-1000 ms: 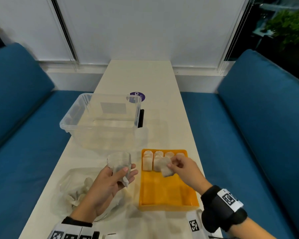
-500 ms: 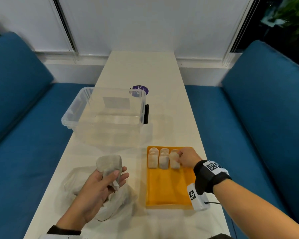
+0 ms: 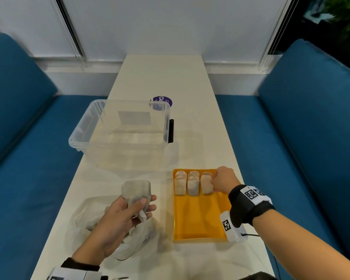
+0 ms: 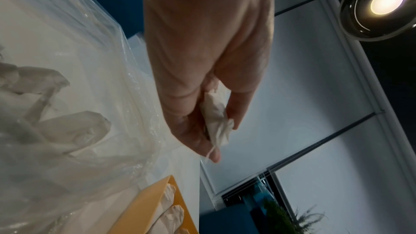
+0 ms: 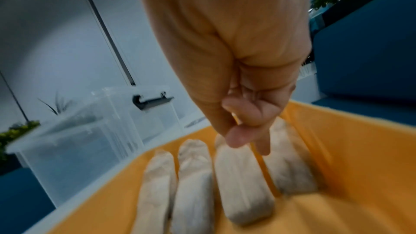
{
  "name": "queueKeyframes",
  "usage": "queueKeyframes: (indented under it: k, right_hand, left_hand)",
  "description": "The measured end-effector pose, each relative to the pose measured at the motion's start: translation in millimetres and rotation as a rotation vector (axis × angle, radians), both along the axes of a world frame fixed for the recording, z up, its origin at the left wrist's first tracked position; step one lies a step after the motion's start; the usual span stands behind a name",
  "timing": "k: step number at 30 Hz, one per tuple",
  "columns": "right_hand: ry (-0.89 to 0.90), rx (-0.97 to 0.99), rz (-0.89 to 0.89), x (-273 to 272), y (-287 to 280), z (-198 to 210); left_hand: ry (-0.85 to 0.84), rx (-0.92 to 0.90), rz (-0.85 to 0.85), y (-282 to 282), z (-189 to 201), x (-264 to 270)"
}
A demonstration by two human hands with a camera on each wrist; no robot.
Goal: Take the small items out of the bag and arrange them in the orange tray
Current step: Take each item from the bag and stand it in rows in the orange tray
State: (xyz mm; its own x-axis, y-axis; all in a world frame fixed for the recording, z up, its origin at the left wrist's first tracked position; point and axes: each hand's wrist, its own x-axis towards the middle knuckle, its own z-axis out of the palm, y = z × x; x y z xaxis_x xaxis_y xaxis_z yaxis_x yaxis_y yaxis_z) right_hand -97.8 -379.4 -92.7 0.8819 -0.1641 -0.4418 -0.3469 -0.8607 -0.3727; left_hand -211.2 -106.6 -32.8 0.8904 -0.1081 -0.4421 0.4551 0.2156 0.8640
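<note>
Sachets (image 3: 193, 183) unchanged in tray (image 3: 198, 219); right hand (image 3: 223, 179) still fingering them, left hand (image 3: 127, 214) still gripping another.

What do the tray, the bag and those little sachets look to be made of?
Orange tray: likely moulded plastic, smooth, slightly glossy, with ridged lanes. Bag: thin clear plastic film, crinkled and shiny, contents showing through. Sachets: soft off-white paper or fabric, matte; the one in the left hand has a gathered end and a string.

Orange tray (image 3: 198, 217), four pale sachets (image 5: 243, 181) side by side, crumpled clear bag (image 3: 93, 215)
</note>
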Motion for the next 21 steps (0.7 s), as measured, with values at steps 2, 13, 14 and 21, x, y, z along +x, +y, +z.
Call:
queueKeyframes:
  k: [2, 13, 14, 21]
  right_hand:
    - [-0.058, 0.050, 0.007, -6, 1, 11]
    - [-0.349, 0.602, 0.396, -79, 65, 94]
    - [-0.345, 0.580, 0.435, -78, 67, 93]
    - [-0.393, 0.583, 0.462, -72, 75, 82]
  left_hand:
    - [-0.003, 0.005, -0.029, -5, 1, 2]
    - [-0.025, 0.021, -0.198, -25, 10, 4]
    - [-0.023, 0.032, -0.222, -25, 10, 3]
    - [-0.065, 0.085, -0.307, -26, 9, 3]
